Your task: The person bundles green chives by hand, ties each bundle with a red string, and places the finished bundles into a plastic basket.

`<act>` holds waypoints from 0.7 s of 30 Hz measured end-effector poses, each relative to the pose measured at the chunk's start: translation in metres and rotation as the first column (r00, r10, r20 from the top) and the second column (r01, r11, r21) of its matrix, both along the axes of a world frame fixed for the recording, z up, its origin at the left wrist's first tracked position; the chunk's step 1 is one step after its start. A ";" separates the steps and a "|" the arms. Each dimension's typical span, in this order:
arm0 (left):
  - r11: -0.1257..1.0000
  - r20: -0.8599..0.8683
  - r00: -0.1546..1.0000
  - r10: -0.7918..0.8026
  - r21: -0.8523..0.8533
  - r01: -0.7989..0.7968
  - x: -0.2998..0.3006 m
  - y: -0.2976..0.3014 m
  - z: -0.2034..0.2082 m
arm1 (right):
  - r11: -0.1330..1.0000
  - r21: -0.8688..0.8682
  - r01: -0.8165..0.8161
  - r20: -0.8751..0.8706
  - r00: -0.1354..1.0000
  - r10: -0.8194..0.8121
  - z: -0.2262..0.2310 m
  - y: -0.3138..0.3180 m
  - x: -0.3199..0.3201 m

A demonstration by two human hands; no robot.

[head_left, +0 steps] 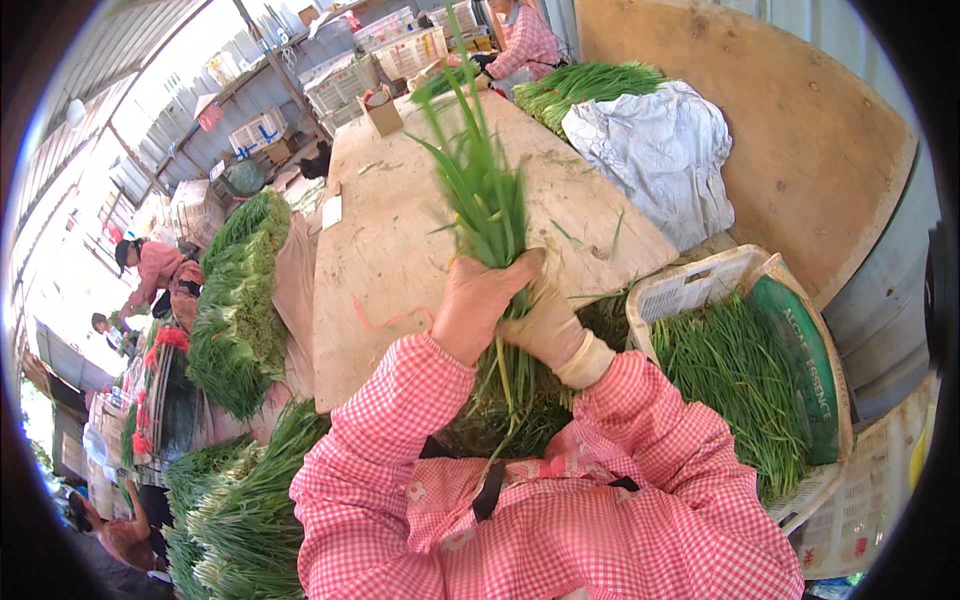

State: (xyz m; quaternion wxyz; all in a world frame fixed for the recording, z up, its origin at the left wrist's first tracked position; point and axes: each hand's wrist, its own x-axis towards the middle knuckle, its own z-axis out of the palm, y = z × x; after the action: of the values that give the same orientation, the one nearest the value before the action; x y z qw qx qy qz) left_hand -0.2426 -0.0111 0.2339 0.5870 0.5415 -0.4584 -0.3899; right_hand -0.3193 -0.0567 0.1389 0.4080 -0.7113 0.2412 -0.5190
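In front of my chest I hold an upright bunch of green chives (490, 205) over the near end of the wooden table (380, 260). My left hand (478, 305) is wrapped round the stems. Lower down, on the other side, my gloved right hand (548, 325) closes on the same stems. The leaf tips are blurred, and the palms and inner fingers are hidden. Loose stalks hang below my hands, above a darker heap of greens (530, 425) by my lap. A thin red strip (390, 320) lies on the tabletop left of my hands.
A white crate (690, 295) of chives with a green bag (795, 370) stands at right. White cloth (655, 160) partly covers more chives (590, 90). Chive heaps (240, 300) line the left. One person (530, 45) sits at the far end; others work at left.
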 end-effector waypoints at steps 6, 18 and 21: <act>0.945 0.036 0.961 -0.274 -0.175 0.276 0.023 -0.003 0.004 | 0.876 0.410 -0.255 0.317 0.940 0.126 -0.011 -0.034 -0.044; 0.968 0.729 0.667 -0.151 -0.028 0.250 0.037 0.104 -0.160 | 0.710 0.474 -0.520 0.786 0.613 -0.076 -0.078 -0.077 -0.073; 0.954 0.783 0.545 -0.300 0.235 0.188 0.046 0.133 -0.184 | 0.746 0.367 -0.556 0.851 0.524 -0.028 -0.084 -0.092 -0.094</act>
State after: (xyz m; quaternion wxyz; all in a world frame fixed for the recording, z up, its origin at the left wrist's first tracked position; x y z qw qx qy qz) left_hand -0.1962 0.1221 0.0499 0.2178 0.6251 -0.7211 -0.2046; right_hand -0.4129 -0.1487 0.0545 0.7527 -0.2496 0.0576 -0.6065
